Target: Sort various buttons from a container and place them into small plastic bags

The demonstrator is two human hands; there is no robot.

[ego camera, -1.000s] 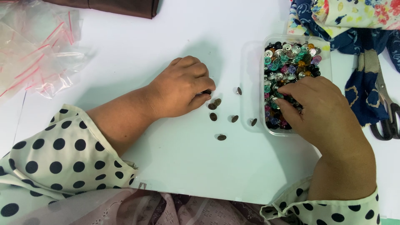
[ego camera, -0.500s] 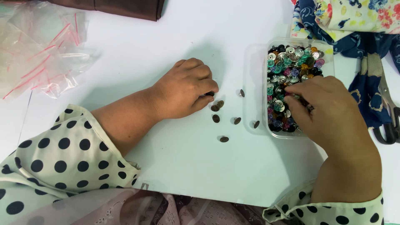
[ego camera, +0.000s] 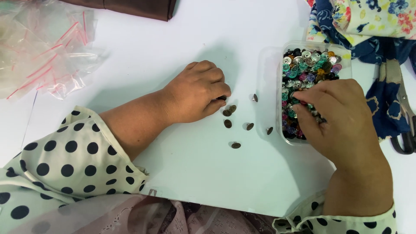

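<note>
My left hand [ego camera: 197, 93] rests knuckles-up on the white table [ego camera: 186, 173], fingers curled in and pressed close together, the tips touching a small dark button at the edge of a little scatter of brown metal buttons [ego camera: 236, 121]. Whether I actually pinch that one I cannot tell; my fingertips hide it. The brown buttons lie loose on the table between my two hands, some flat, some tipped on edge, each apart from the next.

My right hand [ego camera: 336, 117] lies over the near end of the clear plastic box [ego camera: 268, 78], fingers bent down into the heap of mixed buttons [ego camera: 305, 65], teal, pink, silver and black. Those fingertips are drawn together among the buttons, but what they grip is hidden.

Clear zip bags [ego camera: 43, 52] lie far left; scissors [ego camera: 401, 112] rest on blue patterned cloth [ego camera: 385, 108] at right.
</note>
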